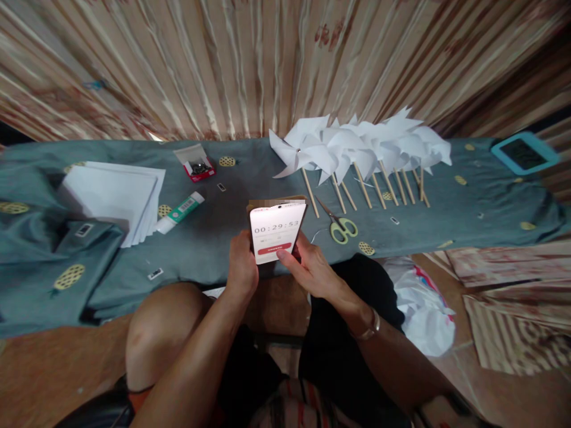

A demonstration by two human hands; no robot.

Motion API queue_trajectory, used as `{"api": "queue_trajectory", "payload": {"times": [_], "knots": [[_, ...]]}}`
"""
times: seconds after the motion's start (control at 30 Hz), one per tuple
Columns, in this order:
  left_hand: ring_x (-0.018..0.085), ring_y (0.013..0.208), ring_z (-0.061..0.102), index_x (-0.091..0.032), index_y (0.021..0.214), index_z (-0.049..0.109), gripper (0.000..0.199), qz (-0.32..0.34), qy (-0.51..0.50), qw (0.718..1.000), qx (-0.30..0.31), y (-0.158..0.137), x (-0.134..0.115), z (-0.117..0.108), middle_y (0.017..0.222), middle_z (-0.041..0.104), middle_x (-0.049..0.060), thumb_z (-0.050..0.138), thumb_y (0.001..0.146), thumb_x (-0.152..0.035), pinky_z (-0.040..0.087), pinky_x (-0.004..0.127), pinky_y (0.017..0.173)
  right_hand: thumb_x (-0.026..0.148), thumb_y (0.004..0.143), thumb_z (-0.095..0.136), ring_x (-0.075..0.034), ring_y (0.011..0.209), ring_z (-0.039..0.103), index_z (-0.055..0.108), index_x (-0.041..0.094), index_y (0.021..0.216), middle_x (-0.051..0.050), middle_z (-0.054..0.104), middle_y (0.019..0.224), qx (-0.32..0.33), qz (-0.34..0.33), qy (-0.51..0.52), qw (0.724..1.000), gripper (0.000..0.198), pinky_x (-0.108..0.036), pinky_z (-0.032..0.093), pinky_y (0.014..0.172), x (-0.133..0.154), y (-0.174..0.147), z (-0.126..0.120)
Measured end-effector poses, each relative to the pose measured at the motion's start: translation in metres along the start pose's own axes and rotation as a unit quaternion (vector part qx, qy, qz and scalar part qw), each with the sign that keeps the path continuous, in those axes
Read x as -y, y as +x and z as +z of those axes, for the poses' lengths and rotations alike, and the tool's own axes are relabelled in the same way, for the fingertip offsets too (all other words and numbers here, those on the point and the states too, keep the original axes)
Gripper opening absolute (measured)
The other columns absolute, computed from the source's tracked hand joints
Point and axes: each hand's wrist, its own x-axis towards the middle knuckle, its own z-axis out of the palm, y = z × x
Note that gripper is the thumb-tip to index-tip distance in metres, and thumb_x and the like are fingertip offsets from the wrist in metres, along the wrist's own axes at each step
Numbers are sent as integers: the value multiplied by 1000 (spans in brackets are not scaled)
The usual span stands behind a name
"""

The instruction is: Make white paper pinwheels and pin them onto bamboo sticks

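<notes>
My left hand grips a smartphone by its left edge, held upright over my lap. The screen shows a timer reading 00:29:53 and a red button. My right hand supports the phone's right side, and its thumb rests on the red button. Behind the phone a grey-green cloth covers a low table.
Several white paper pinwheels on wooden sticks lie at the back right. Yellow-handled scissors, a glue tube, a stack of white paper, a small red box, a blue-framed tablet and a white plastic bag are around.
</notes>
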Motion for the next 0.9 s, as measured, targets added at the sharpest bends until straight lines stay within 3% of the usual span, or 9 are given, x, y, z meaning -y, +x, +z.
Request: {"api": "queue_trajectory", "payload": {"times": [0.37, 0.9], "knots": [[19, 62, 59, -15, 79, 69, 25, 13, 8, 1000, -1, -1, -8, 1, 64, 70, 4, 45, 84, -22, 46, 28, 57, 36, 99, 45, -26, 103, 69, 48, 20, 127, -13, 70, 118, -1, -3, 0, 1000, 33, -43, 56, 89, 0, 0, 0], [21, 64, 62, -16, 74, 69, 26, 1, -4, 1000, -6, -2, -10, 2, 66, 71, 5, 46, 84, -23, 49, 29, 58, 37, 99, 44, -26, 101, 70, 49, 20, 125, -12, 71, 116, 0, 7, -4, 1000, 31, -43, 56, 89, -1, 0, 0]]}}
